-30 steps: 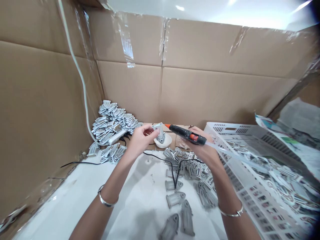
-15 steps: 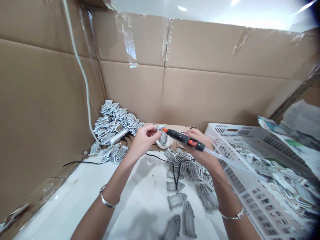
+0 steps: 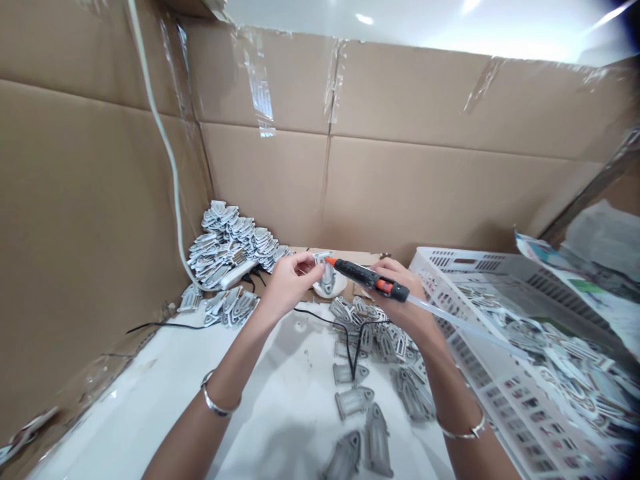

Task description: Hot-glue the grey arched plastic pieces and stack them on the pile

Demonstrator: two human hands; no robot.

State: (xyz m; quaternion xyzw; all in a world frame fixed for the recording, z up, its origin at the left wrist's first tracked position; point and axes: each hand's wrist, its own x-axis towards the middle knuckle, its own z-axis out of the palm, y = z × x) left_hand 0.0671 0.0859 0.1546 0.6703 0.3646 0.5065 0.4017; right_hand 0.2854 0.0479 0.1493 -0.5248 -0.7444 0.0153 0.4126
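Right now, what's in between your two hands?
In the head view, a black glue gun with an orange tip reaches from the right hand toward the left hand. Beside the tip, a small gray part stands on a white round base.

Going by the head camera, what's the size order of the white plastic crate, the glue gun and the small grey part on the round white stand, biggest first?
1. White plastic crate
2. Hot glue gun
3. Small grey part

The crate is clearly largest. The gun looks longer than the grey part, and they seem similarly near the camera.
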